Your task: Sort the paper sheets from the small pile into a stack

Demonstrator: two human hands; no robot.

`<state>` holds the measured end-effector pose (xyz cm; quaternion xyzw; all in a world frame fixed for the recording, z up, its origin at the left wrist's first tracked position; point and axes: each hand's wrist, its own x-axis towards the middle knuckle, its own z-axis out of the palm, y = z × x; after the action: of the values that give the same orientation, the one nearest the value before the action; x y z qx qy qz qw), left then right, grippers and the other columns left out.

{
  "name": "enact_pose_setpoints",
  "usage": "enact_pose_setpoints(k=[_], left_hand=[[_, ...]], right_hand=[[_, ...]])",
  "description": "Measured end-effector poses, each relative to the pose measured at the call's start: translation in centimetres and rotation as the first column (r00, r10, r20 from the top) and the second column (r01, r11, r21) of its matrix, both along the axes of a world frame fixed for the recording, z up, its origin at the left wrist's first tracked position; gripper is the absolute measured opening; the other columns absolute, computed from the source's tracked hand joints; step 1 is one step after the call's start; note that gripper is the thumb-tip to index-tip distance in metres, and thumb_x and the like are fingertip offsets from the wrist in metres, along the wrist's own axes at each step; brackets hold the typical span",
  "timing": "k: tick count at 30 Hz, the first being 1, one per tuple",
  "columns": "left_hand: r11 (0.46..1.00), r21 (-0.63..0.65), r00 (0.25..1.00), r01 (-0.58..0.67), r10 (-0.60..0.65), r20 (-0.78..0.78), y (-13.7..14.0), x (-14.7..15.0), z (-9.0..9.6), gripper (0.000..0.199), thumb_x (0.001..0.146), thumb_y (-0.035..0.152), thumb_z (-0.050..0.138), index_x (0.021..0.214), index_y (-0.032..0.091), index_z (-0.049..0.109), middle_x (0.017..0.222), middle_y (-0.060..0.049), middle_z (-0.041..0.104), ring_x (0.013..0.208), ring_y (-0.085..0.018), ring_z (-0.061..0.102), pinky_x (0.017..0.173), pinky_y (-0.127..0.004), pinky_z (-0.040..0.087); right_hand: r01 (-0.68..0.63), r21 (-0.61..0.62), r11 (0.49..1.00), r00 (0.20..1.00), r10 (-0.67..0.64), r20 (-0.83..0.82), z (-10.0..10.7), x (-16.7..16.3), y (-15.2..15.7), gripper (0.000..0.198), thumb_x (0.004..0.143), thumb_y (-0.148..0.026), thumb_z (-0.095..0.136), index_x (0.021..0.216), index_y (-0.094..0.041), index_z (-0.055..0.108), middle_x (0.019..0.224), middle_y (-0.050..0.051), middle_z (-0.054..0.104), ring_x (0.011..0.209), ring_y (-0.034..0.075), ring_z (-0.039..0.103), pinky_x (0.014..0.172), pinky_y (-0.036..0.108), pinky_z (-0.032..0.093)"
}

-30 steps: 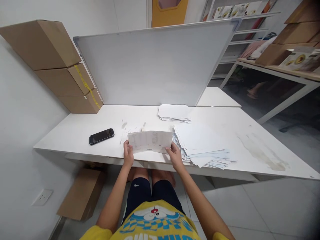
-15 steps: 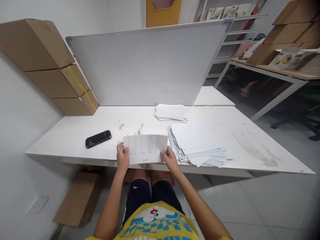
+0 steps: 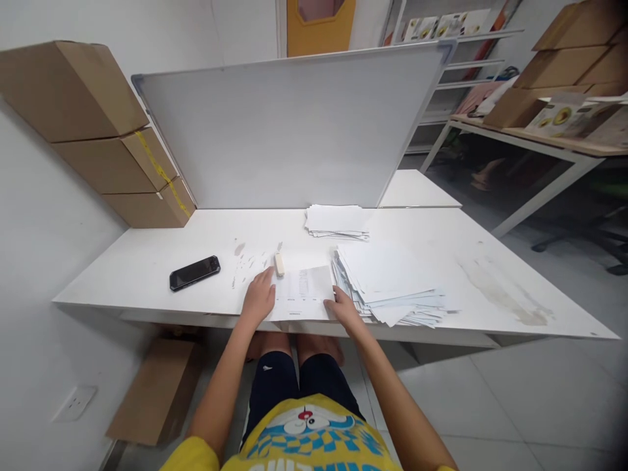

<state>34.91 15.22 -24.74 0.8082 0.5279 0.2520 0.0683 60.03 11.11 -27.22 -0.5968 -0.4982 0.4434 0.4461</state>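
A printed sheet of paper (image 3: 307,294) lies at the front edge of the white desk, its lower edge close to the rim. My left hand (image 3: 259,299) rests on the sheet's left part, fingers stretched out flat towards a small cream block (image 3: 279,264), which looks like an eraser. At the right edge of the sheet, my right hand (image 3: 345,310) has its thumb on the paper and the fingers closed at the edge. Just right of this hand is a messy stack of papers (image 3: 392,278). A smaller pile of paper (image 3: 336,219) sits farther back.
A black phone (image 3: 195,273) lies on the desk's left side. Dark smudges mark the desk (image 3: 417,229). A whiteboard (image 3: 289,131) stands along the back, beside stacked cardboard boxes (image 3: 130,160). Another cardboard box (image 3: 152,392) is under the desk.
The sheet was held up in both hands and now lies lower, flat on the desk. My left hand has let go of its left edge and moved right, onto it.
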Motion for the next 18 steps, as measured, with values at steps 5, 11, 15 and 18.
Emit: enact_pose_setpoints(k=[5, 11, 15, 18], left_hand=[[0.992, -0.003, 0.963, 0.125, -0.122, -0.241, 0.3, 2.0, 1.1, 0.059, 0.091, 0.025, 0.032, 0.146, 0.004, 0.025, 0.153, -0.018, 0.028, 0.144, -0.025, 0.020, 0.114, -0.043, 0.026], [0.987, 0.003, 0.942, 0.159, -0.150, -0.301, 0.1, 0.1, -0.2, 0.059, 0.087, 0.013, 0.030, 0.146, 0.008, 0.026, 0.153, -0.014, 0.029, 0.144, -0.021, 0.018, 0.116, -0.042, 0.023], [0.994, -0.007, 0.947, 0.108, -0.105, -0.303, 0.0, 0.2, -0.5, 0.060, 0.086, 0.013, 0.031, 0.146, 0.005, 0.026, 0.154, -0.016, 0.025, 0.145, -0.024, 0.016, 0.116, -0.045, 0.022], [0.996, 0.012, 0.958, 0.085, -0.079, -0.275, -0.2, 0.8, 0.2, 0.059, 0.086, 0.014, 0.030, 0.145, 0.007, 0.029, 0.152, -0.016, 0.031, 0.144, -0.023, 0.020, 0.116, -0.045, 0.023]], right_hand=[[0.071, -0.065, 0.995, 0.997, -0.070, 0.018, 0.4, -0.1, -0.4, 0.056, 0.066, -0.027, 0.049, 0.121, -0.020, 0.055, 0.122, 0.008, 0.062, 0.114, 0.025, 0.056, 0.098, 0.037, 0.042], [0.026, -0.035, 0.999, 0.999, -0.027, -0.029, -0.9, 0.0, -0.9, 0.057, 0.070, -0.029, 0.048, 0.125, -0.016, 0.053, 0.119, 0.010, 0.064, 0.114, 0.025, 0.057, 0.101, 0.039, 0.041], [0.020, 0.000, 1.000, 1.000, -0.020, -0.020, -0.3, -0.1, -0.6, 0.053, 0.071, -0.029, 0.048, 0.122, -0.018, 0.053, 0.118, 0.009, 0.064, 0.111, 0.026, 0.058, 0.100, 0.040, 0.042], [0.047, 0.035, 0.998, 0.998, -0.048, 0.040, 0.3, -0.7, -0.5, 0.049, 0.072, -0.027, 0.046, 0.120, -0.019, 0.055, 0.112, 0.008, 0.066, 0.106, 0.025, 0.060, 0.095, 0.039, 0.045]])
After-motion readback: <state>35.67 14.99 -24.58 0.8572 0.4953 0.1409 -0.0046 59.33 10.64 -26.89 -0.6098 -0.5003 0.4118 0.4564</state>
